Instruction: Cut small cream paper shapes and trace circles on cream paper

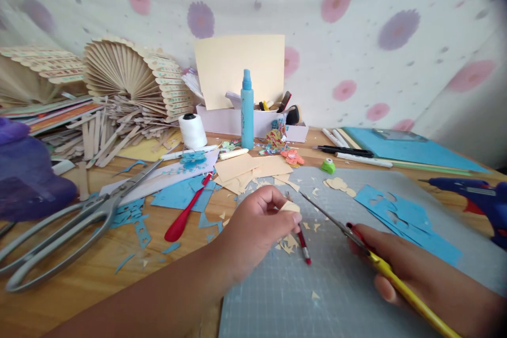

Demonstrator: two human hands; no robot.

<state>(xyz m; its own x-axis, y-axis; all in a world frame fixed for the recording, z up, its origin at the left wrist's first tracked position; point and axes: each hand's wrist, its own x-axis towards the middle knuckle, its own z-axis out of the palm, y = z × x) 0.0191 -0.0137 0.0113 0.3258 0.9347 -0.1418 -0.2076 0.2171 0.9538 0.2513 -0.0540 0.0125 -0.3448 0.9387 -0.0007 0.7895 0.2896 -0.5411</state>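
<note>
Pinched between the thumb and fingers of my left hand [263,219] is a small piece of cream paper [290,206]. My right hand [420,264] grips a pair of scissors [327,215] with yellow handles, whose thin blades point up and left. The blade tips are close to the paper but apart from it. Under my left hand, a dark red pencil [304,245] with an eraser end lies on the grey cutting mat [336,296]. Cream paper scraps [289,243] are scattered beside the pencil.
Large metal shears [95,216] and a red spatula-like tool [188,208] lie at left. Blue paper [407,222], cream circles [339,185] and a blue glue gun [471,193] are at right. Behind stand a spray bottle [247,111] and thread spool [193,131].
</note>
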